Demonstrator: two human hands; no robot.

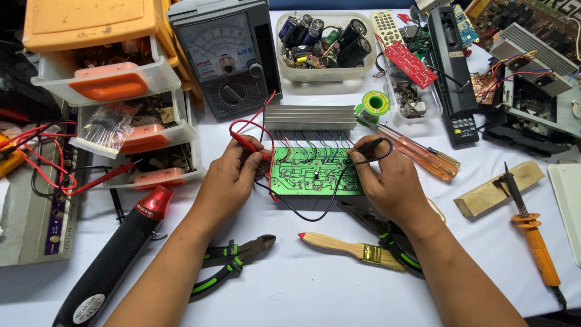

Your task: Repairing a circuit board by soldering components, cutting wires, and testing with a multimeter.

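A view from above of a crowded white tabletop (339,290), where a person tests a green circuit board (315,172) lying flat at the centre, its solder side up, just in front of a ribbed silver heat sink (310,117). The main risk, as a judgement, is a slipped tip: the solder points sit close together, so a small wobble could bridge two of them or give a false reading; the loose red and black leads looping across the board could also snag and drag a probe off its spot. The left hand (229,178) is closed in a pen-like pinch around a red test probe (249,145), its tip angled down to the board's left edge. The right hand (387,181) is likewise curled shut around a black test probe (368,145), thumb and forefinger pressing it toward the board's upper right corner. Both leads run back to a grey analogue meter (227,57) standing behind the board. Near the left forearm lie green-handled cutters (233,260) and a red and black heat gun (115,257); a small wooden brush (348,247) lies below the board, and pliers (387,239) rest partly under the right wrist. An orange soldering iron (532,239) leans on a wooden block (499,189) to the right, well apart from the hands
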